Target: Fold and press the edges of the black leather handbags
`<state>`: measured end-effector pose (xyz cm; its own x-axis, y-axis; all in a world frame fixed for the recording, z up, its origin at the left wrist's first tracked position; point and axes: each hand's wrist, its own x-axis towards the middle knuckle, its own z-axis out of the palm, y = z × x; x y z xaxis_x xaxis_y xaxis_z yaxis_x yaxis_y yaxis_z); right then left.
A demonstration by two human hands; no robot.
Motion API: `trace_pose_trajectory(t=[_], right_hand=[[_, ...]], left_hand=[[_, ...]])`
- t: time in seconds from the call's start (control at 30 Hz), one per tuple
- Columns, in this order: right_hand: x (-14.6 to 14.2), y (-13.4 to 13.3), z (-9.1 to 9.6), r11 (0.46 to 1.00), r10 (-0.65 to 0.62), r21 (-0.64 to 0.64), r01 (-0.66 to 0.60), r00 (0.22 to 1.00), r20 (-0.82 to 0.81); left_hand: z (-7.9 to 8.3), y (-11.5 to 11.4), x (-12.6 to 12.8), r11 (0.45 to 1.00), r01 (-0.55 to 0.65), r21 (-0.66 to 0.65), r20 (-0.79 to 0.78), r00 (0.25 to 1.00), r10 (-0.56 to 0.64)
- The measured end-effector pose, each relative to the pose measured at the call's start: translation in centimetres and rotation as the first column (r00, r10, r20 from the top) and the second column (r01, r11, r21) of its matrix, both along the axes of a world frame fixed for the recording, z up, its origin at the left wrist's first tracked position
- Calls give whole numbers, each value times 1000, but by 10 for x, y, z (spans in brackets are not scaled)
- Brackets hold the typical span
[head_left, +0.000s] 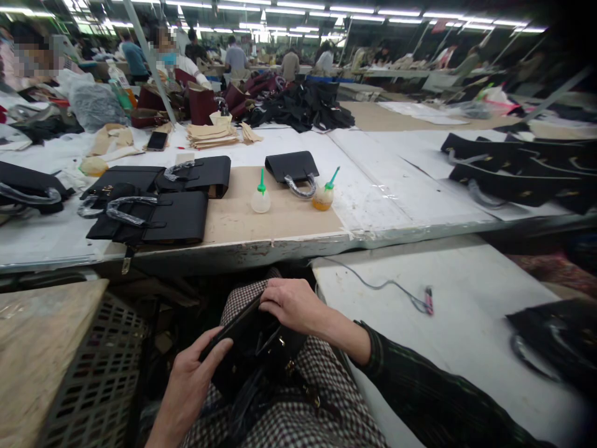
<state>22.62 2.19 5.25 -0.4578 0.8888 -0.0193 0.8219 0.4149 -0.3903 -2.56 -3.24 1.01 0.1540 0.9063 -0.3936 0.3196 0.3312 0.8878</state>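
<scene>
A black handbag [261, 348] lies on my lap, over checked trousers, below the table edge. My left hand [193, 379] grips its near left side, thumb over the top edge. My right hand [291, 305] is closed over the bag's far upper edge, fingers curled down onto it. A plastic-wrapped handle hangs beneath the bag. On the table ahead stand two small glue bottles with green nozzles, one clear [260, 198] and one amber [323, 196], beside another black handbag [291, 167].
Several black handbags [158, 211] lie at the left of the worktable [280, 242]. More black bags [517, 171] lie at the right. A pen with a cord [428, 300] rests on the white bench at right. A perforated crate [93, 367] stands lower left. Other people work far behind.
</scene>
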Motion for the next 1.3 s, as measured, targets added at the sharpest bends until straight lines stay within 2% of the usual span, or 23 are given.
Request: trace_pose_trajectory(t=[0.27, 0.53, 0.63, 0.73, 0.83, 0.93, 1.07, 1.3], right_hand=[[-10, 3, 11, 996, -84, -17, 87, 989, 124], [-11, 7, 3, 991, -128, -11, 130, 986, 111], [-13, 6, 2, 993, -120, 23, 119, 989, 85], [-15, 4, 0, 990, -96, 110, 90, 994, 54], [-14, 7, -4, 980, -35, 195, 43, 998, -43], [-10, 14, -7, 994, 13, 110, -1, 994, -105], [-6, 20, -5, 994, -74, -92, 66, 994, -84], [-11, 25, 3, 979, -146, -147, 144, 989, -9]], left_hand=[[1, 0, 4, 1000, -8, -4, 34, 999, 9], [0, 0, 3, 999, -5, 33, 4, 1000, 5], [-3, 1, 2, 999, -20, 33, 31, 999, 19], [-6, 0, 1, 999, -31, 29, 54, 998, 29], [-8, -2, 0, 999, -40, 25, 52, 998, 39], [-7, -3, 0, 999, -45, 20, 66, 997, 44], [-6, -2, 0, 999, -42, -2, 66, 997, 42], [-6, 2, -1, 997, -68, -34, 28, 997, 69]])
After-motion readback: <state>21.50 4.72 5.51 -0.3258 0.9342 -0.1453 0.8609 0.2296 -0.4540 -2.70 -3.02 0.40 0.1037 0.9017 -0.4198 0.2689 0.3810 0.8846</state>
